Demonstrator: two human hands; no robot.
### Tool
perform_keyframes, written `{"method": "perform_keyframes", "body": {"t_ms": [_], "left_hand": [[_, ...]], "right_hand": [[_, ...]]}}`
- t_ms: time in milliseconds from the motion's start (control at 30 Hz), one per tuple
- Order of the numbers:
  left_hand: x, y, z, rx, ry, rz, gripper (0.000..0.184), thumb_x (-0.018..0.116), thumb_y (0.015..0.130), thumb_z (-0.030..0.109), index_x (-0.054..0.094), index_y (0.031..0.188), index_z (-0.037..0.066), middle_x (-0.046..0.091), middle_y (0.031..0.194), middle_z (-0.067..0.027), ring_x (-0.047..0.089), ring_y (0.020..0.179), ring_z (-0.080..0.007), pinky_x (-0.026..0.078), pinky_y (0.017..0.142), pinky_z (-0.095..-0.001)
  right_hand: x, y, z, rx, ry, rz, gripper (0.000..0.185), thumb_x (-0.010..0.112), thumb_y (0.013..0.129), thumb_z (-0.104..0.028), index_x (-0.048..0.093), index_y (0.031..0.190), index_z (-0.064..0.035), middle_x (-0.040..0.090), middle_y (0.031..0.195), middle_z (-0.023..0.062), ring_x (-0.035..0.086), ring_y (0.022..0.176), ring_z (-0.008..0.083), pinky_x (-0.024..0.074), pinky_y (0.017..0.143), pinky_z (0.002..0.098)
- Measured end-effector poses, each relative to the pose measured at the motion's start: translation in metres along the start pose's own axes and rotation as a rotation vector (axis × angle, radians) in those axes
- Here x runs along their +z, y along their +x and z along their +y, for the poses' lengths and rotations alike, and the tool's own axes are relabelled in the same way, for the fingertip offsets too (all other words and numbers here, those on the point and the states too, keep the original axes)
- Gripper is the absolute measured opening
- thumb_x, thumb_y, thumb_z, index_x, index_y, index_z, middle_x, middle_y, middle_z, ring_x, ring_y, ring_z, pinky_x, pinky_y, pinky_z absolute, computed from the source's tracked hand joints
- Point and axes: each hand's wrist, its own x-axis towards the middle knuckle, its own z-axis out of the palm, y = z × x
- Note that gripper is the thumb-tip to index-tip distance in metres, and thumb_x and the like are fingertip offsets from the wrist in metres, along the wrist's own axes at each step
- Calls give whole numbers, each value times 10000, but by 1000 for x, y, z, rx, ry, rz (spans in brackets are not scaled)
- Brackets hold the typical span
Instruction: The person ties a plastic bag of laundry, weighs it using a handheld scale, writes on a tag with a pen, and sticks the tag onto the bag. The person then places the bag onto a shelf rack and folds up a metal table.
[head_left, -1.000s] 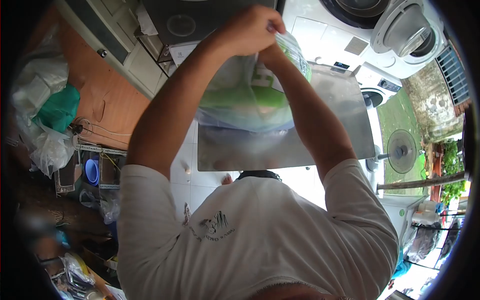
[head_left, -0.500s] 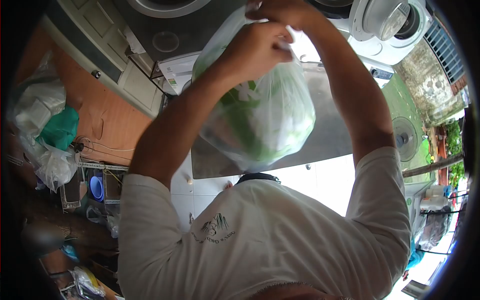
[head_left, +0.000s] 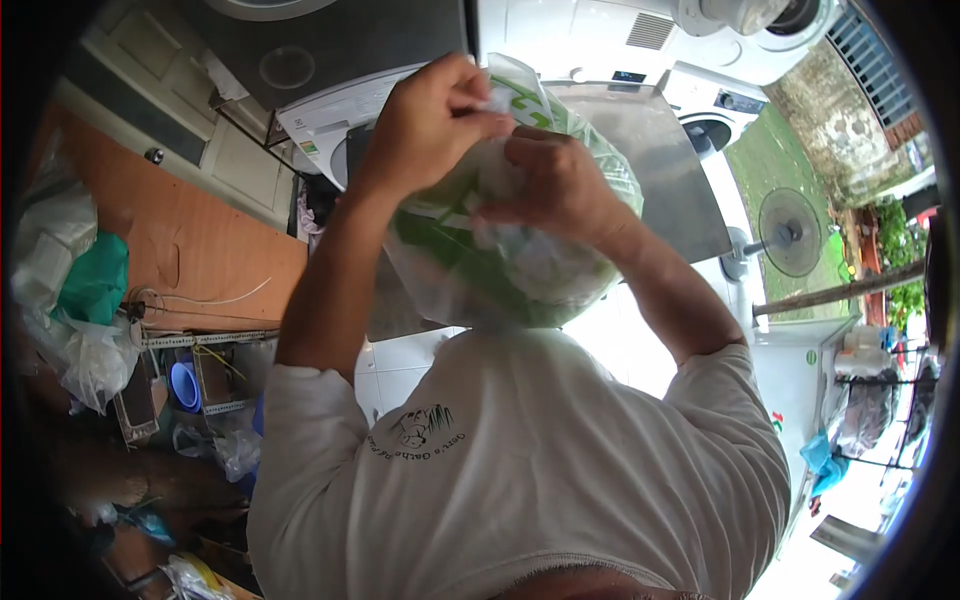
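A full, translucent plastic bag (head_left: 460,260) with green print sits on the steel table (head_left: 690,200), close against my shirt. What fills it looks pale, but I cannot make out its kind. My left hand (head_left: 430,125) pinches the gathered plastic at the bag's top between thumb and fingers. Just to the right and slightly lower, my right hand (head_left: 565,185) has its fingers curled on the same gathered plastic. Some of its fingers are a little blurred against the bag.
Washing machines (head_left: 325,130) stand beyond the table, with more white machines (head_left: 725,115) at the right. A round fan (head_left: 790,232) stands at right. On the left are an orange-brown board (head_left: 190,240), plastic bags (head_left: 100,360) and a shelf with a blue cup (head_left: 185,385).
My right hand has come down and nearer from above the bag. My left hand has shifted left. The bag sits closer to my body, and the view has moved somewhat.
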Motion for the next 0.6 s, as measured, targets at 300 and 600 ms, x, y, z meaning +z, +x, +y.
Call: {"method": "perform_keyframes", "body": {"t_ms": [300,600], "left_hand": [[32,85,-4,-20,28,-373,326,851,774,105,560,896,23,713,778,-52,686,754,-115,510,690,-244],[85,111,-81,-75,-213,-466,174,715,929,85,560,1000,55,701,845,-59,677,863,-112,539,779,-254]], "right_hand": [[-9,-31,13,73,-323,304,151,655,663,4,530,736,-39,585,777,139,624,771,357,502,724,445],[-22,-41,41,146,-498,330,72,628,730,-4,596,785,-40,624,900,123,670,829,331,548,737,417]]}}
